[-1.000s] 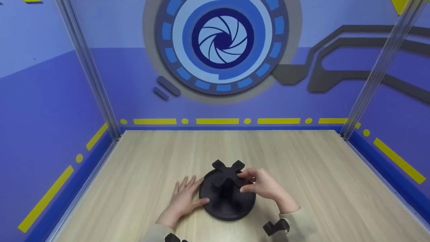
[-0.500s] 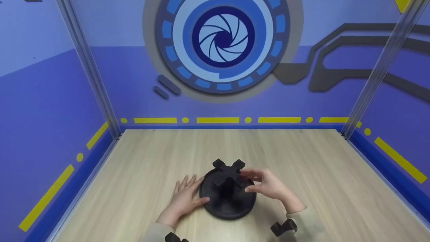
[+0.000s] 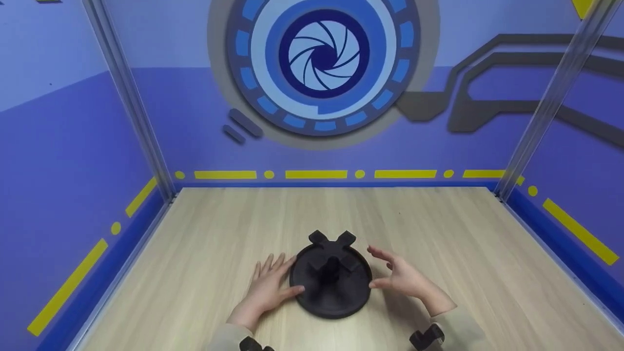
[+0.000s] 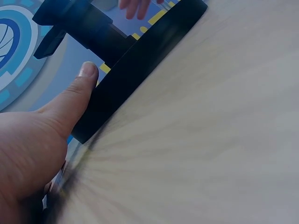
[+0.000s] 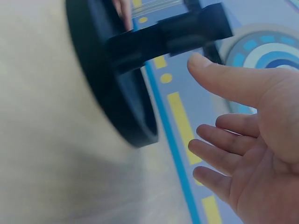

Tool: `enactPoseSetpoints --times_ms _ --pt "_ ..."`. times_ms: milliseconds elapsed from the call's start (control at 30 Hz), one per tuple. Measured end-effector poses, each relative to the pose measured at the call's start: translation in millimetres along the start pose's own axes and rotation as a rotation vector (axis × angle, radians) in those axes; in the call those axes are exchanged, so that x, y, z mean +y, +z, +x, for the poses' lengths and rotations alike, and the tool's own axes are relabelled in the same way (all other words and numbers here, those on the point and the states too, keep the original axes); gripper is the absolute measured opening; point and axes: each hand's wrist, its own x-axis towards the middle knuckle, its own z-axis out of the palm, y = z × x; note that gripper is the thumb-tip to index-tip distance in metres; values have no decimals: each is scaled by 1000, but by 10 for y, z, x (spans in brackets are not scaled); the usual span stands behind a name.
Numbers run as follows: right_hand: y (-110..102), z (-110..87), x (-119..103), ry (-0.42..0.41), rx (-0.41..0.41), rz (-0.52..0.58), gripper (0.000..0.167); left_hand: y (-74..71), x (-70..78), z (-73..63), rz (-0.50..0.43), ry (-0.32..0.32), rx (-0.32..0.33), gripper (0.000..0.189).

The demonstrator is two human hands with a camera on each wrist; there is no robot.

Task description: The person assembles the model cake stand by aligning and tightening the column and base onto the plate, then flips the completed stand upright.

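Observation:
A black stand (image 3: pixel 336 306) rests on the table, with a round rimmed base, an upright post and a cross-shaped top. My left hand (image 3: pixel 265 293) lies at the left of the base, its fingers spread and nearly straight. In the left wrist view, the thumb (image 4: pixel 84 86) touches the rim of the base. Right of the stand, my right hand (image 3: pixel 407 281) hovers with its fingers extended and holds nothing. The right wrist view shows its loosely bent fingers (image 5: pixel 219 151) apart from the stand's post (image 5: pixel 154 43).
The light wood table (image 3: pixel 234 219) is bordered by a patterned blue back wall (image 3: pixel 312 158) and blue side walls. Metal posts (image 3: pixel 131 97) stand at the back corners. A black wrist device (image 3: pixel 427 337) sits on the right sleeve.
My right hand has let go of the stand's cross-shaped top and drawn back to the right, with its fingers opening out. My left hand and the stand stay in place.

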Motion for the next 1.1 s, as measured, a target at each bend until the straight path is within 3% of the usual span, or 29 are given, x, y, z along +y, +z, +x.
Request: enactPoseSetpoints --times_ms 433,633,967,1100 --pt "142 -45 198 8 -36 -138 108 8 -17 17 -28 -9 -10 89" --pt "203 -38 229 12 -45 -171 110 -7 -19 14 -29 6 -15 89" --pt "264 -47 243 -15 -26 -155 107 -99 -1 12 -55 27 -91 113" --pt "276 -33 241 36 -46 -123 110 -113 7 3 -54 31 -96 120"
